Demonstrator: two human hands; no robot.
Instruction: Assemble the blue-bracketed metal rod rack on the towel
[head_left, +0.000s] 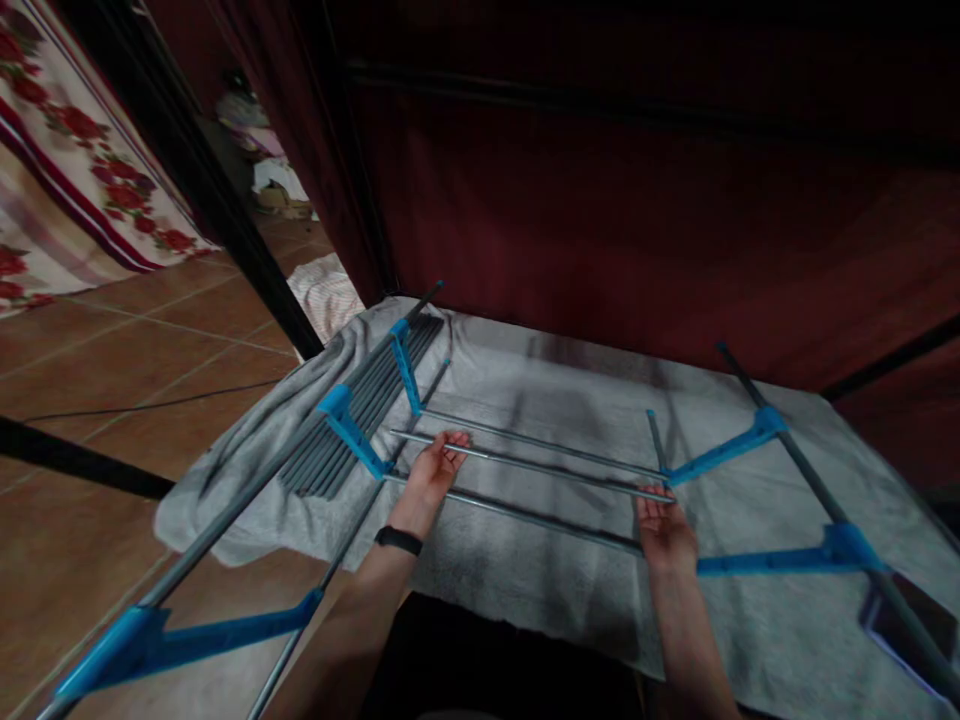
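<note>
A drying-rack frame of grey metal rods and blue plastic brackets lies on a grey towel (570,380) on the floor. My left hand (435,468) curls its fingers round the left end of a loose grey rod (525,462). My right hand (664,525) holds the same rod at its right end, beside a blue bracket (720,450). Two other cross rods lie parallel, one behind and one in front. A bundle of spare grey rods (360,420) rests at the left between two blue brackets.
A dark red wall or panel stands right behind the towel. Brown floor tiles spread to the left, with a floral cloth (67,170) at the far left. A dark phone-like object (907,620) lies at the towel's right edge.
</note>
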